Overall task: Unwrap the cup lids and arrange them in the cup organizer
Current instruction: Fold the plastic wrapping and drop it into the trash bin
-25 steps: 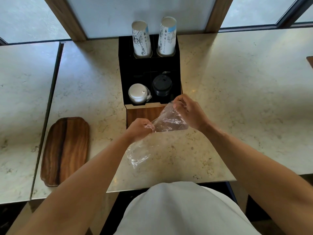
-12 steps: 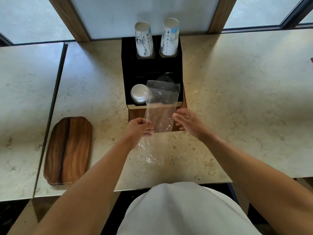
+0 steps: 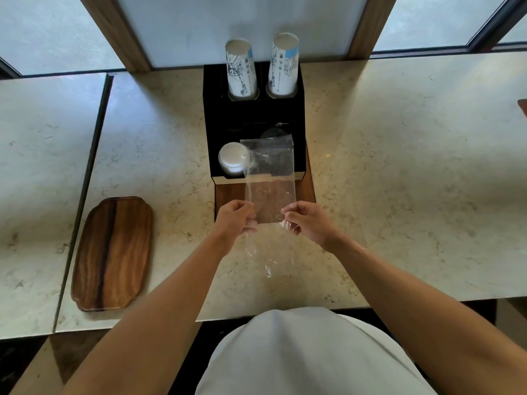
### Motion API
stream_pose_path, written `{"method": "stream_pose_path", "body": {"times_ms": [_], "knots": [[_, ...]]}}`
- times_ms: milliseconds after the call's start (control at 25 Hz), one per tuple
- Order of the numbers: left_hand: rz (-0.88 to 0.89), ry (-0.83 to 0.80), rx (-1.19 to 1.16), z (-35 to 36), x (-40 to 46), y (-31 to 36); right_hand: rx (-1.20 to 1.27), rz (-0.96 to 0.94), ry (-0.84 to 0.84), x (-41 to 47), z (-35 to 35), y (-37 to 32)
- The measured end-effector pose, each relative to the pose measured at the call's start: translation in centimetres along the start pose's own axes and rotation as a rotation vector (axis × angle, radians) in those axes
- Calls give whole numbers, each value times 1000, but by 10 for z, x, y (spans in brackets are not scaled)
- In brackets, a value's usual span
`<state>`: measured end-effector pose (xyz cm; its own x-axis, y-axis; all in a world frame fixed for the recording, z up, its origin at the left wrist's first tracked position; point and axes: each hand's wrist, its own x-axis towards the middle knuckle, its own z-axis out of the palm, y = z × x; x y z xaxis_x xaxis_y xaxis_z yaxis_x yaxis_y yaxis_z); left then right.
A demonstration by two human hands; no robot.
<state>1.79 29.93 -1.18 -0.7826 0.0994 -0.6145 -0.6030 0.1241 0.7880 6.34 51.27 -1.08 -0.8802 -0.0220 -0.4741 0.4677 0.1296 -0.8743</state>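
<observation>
Both hands hold an empty clear plastic wrapper (image 3: 271,178) stretched flat in front of the black cup organizer (image 3: 253,118). My left hand (image 3: 232,220) pinches its left side and my right hand (image 3: 309,220) its right side; a loose tail of film hangs below. A stack of white lids (image 3: 232,159) sits in the organizer's front left slot. A stack of black lids (image 3: 272,134) in the front right slot shows only dimly above and through the wrapper. Two stacks of paper cups (image 3: 241,71) stand upside down in the back slots.
The organizer stands on a marble counter (image 3: 399,181) against a window wall. A wooden tray (image 3: 112,253) lies on the counter to the left, near a seam between slabs. A dark wooden corner (image 3: 523,108) shows at the far right edge.
The wrapper was crumpled between my hands near the organizer's front. It now stands spread flat and upright, and both hands have drawn back toward me, holding it lower down.
</observation>
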Motion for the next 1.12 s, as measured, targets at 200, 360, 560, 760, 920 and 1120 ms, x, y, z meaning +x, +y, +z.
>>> {"method": "stream_pose_path", "body": {"times_ms": [200, 360, 560, 760, 920, 1120], "knots": [[52, 29, 47, -7, -1, 0, 17, 19, -32, 0, -1, -3], [71, 28, 52, -9, -2, 0, 9, -21, -20, -1, -4, -5], [-37, 21, -208, -7, -5, 4, 284, 28, -10, -1, -8, -3], [-280, -16, -456, -1, -10, 10, 621, 205, 61, 3, -1, -5], [-406, -90, -690, -8, -16, 8, 740, 270, 57, 1, -3, -3], [-345, -271, -325, -15, -21, -1, 568, 216, -24, -8, -4, 3]]}}
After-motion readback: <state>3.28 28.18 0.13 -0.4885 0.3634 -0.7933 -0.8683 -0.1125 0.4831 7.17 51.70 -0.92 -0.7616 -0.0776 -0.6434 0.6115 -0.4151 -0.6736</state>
